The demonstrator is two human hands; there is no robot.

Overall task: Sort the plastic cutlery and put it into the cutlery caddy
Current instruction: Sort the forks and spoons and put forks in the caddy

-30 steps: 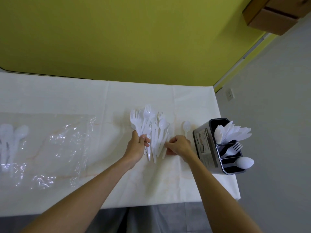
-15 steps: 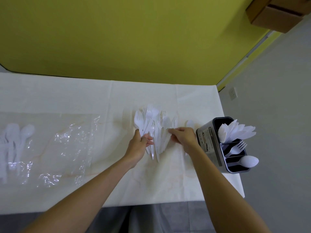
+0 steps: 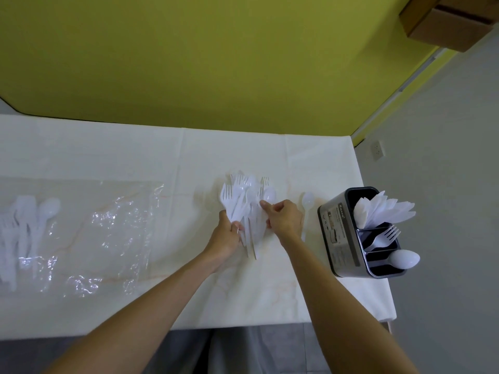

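Observation:
A bunch of white plastic forks and spoons fans out at the middle of the table. My left hand grips the bunch by its handles from the left. My right hand pinches pieces of the same bunch from the right. A single white spoon lies on the cloth just right of my right hand. The dark metal cutlery caddy stands at the table's right edge, with white napkins in its far compartment, a fork in the middle one and a spoon in the near one.
A crumpled clear plastic bag lies on the left half of the white tablecloth, with more white cutlery inside it at the far left. The table's right edge runs just past the caddy. A yellow wall stands behind.
Both hands have pushed the spread-out forks and spoons together into one bunch. My right hand moved up and left from the handle ends onto the bunch.

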